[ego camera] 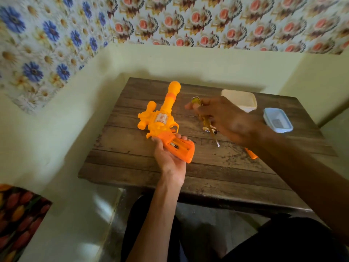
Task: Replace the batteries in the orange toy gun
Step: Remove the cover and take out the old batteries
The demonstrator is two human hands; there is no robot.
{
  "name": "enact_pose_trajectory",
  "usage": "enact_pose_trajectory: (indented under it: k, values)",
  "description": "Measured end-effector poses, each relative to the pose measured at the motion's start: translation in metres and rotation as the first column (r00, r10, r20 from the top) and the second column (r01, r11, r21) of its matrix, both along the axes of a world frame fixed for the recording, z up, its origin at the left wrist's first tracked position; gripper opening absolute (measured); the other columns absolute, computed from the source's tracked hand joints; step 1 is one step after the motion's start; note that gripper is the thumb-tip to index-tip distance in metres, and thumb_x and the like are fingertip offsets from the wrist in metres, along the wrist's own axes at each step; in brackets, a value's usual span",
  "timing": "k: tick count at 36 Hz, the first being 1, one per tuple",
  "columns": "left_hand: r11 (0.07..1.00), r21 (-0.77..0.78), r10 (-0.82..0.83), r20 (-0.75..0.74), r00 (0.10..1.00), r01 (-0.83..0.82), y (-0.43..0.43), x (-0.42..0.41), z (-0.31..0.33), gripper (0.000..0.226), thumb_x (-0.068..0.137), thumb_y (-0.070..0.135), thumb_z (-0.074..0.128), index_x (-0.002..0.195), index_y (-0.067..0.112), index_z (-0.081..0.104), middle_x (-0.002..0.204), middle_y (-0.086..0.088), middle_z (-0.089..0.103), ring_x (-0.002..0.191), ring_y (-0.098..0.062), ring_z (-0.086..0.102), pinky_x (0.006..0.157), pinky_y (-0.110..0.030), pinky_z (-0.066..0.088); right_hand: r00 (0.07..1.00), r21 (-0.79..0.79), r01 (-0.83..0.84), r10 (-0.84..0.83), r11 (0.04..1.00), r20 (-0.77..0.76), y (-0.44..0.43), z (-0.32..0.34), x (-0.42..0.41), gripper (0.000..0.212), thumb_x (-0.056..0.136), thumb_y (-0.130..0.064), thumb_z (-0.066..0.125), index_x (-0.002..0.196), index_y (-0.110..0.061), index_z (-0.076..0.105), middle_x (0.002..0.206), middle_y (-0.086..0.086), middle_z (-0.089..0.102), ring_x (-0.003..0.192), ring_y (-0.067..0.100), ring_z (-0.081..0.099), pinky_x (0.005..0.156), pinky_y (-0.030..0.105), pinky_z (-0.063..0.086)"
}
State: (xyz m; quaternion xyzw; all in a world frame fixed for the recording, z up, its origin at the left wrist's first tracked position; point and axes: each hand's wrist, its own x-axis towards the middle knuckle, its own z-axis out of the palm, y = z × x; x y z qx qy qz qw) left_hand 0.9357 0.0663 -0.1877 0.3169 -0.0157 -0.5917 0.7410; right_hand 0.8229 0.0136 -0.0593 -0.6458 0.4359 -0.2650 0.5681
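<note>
The orange toy gun lies over the left half of the wooden table, barrel pointing away. My left hand grips its handle from below. The battery bay in the handle is uncovered, and one battery shows inside. My right hand hovers over the table's middle, shut on a yellow-handled screwdriver with its metal tip pointing toward me. Its fingers also pinch a small yellow item that I cannot identify. Loose batteries lie on the table under that hand. An orange piece, possibly the bay cover, peeks out beside my right forearm.
A cream plastic box and a blue-rimmed lid or tray sit at the table's far right. The table stands in a corner, with walls close on the left and behind it. My knees are below the near edge.
</note>
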Motion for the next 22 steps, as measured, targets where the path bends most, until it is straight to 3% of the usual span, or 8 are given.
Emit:
enact_pose_trajectory:
  k: [2, 5, 8, 11, 15, 18, 20, 22]
  values:
    - [1.000, -0.011, -0.003, 0.010, 1.000, 0.003, 0.000, 0.000, -0.002, 0.066, 0.099, 0.062, 0.022, 0.101, 0.009, 0.062, 0.080, -0.009, 0.064, 0.071, -0.023, 0.064, 0.081, -0.042, 0.052, 1.000, -0.182, 0.018, -0.023, 0.983, -0.021, 0.006, -0.005, 0.010, 0.013, 0.094, -0.012, 0.059, 0.094, -0.017, 0.071, 0.079, -0.015, 0.069, 0.070, -0.010, 0.060, 0.066, 0.010, 0.044]
    - [1.000, -0.003, 0.000, 0.033, 0.999, 0.000, -0.001, 0.001, -0.004, 0.065, 0.099, 0.062, 0.024, 0.105, 0.011, 0.063, 0.081, -0.008, 0.066, 0.073, -0.023, 0.064, 0.080, -0.042, 0.052, 0.993, -0.332, 0.091, -0.112, 0.939, -0.047, 0.008, -0.010, 0.019, 0.014, 0.088, -0.014, 0.068, 0.100, -0.017, 0.074, 0.085, -0.004, 0.072, 0.070, 0.001, 0.062, 0.063, 0.018, 0.046]
    - [1.000, 0.008, 0.000, 0.073, 0.997, 0.000, -0.003, 0.001, -0.004, 0.064, 0.097, 0.063, 0.027, 0.114, 0.011, 0.061, 0.080, -0.007, 0.064, 0.074, -0.022, 0.062, 0.074, -0.038, 0.054, 0.986, -0.357, 0.164, -0.161, 0.920, 0.039, 0.012, -0.013, 0.022, 0.012, 0.091, -0.013, 0.064, 0.100, -0.013, 0.072, 0.087, 0.006, 0.074, 0.079, 0.017, 0.069, 0.070, 0.029, 0.053]
    - [1.000, 0.003, -0.020, 0.135, 0.991, 0.020, -0.004, -0.004, -0.001, 0.063, 0.095, 0.064, 0.028, 0.110, 0.011, 0.058, 0.075, -0.005, 0.061, 0.067, -0.019, 0.061, 0.077, -0.037, 0.049, 0.976, -0.364, 0.210, -0.216, 0.907, 0.026, 0.013, -0.019, 0.020, 0.013, 0.093, -0.014, 0.055, 0.087, -0.010, 0.065, 0.075, 0.008, 0.070, 0.069, 0.018, 0.064, 0.069, 0.039, 0.051]
    - [1.000, 0.009, -0.019, 0.247, 0.969, 0.017, -0.006, -0.006, 0.002, 0.061, 0.096, 0.063, 0.025, 0.103, 0.013, 0.059, 0.075, -0.003, 0.061, 0.069, -0.018, 0.061, 0.074, -0.032, 0.050, 0.955, -0.237, 0.250, -0.279, 0.939, -0.099, 0.013, -0.033, 0.010, 0.027, 0.097, -0.022, 0.051, 0.093, 0.002, 0.065, 0.064, 0.007, 0.057, 0.059, 0.015, 0.051, 0.057, 0.035, 0.042]
    - [0.999, -0.031, 0.000, 0.351, 0.936, 0.012, -0.006, -0.005, 0.002, 0.061, 0.096, 0.063, 0.024, 0.097, 0.016, 0.062, 0.075, 0.000, 0.063, 0.072, -0.016, 0.061, 0.075, -0.033, 0.049, 0.934, -0.017, 0.340, -0.339, 0.940, -0.110, 0.021, -0.050, 0.006, 0.029, 0.099, -0.023, 0.050, 0.091, 0.000, 0.066, 0.068, 0.006, 0.054, 0.059, 0.015, 0.048, 0.052, 0.030, 0.040]
    - [0.999, -0.044, 0.003, 0.366, 0.931, 0.014, -0.004, -0.003, 0.005, 0.062, 0.093, 0.065, 0.028, 0.104, 0.015, 0.062, 0.076, 0.000, 0.065, 0.074, -0.017, 0.062, 0.072, -0.034, 0.051, 0.914, 0.154, 0.406, -0.399, 0.901, -0.071, 0.030, -0.061, 0.007, 0.022, 0.098, -0.016, 0.047, 0.092, -0.004, 0.064, 0.074, 0.009, 0.054, 0.063, 0.017, 0.050, 0.054, 0.029, 0.043]
    - [0.999, -0.049, 0.023, 0.376, 0.927, -0.005, -0.002, -0.004, 0.009, 0.074, 0.086, 0.069, 0.036, 0.120, 0.006, 0.056, 0.079, -0.004, 0.064, 0.073, -0.017, 0.063, 0.065, -0.032, 0.054, 0.888, 0.313, 0.447, -0.458, 0.838, -0.042, 0.039, -0.070, 0.009, 0.019, 0.097, -0.013, 0.047, 0.093, -0.004, 0.063, 0.080, 0.010, 0.061, 0.070, 0.020, 0.058, 0.065, 0.031, 0.051]
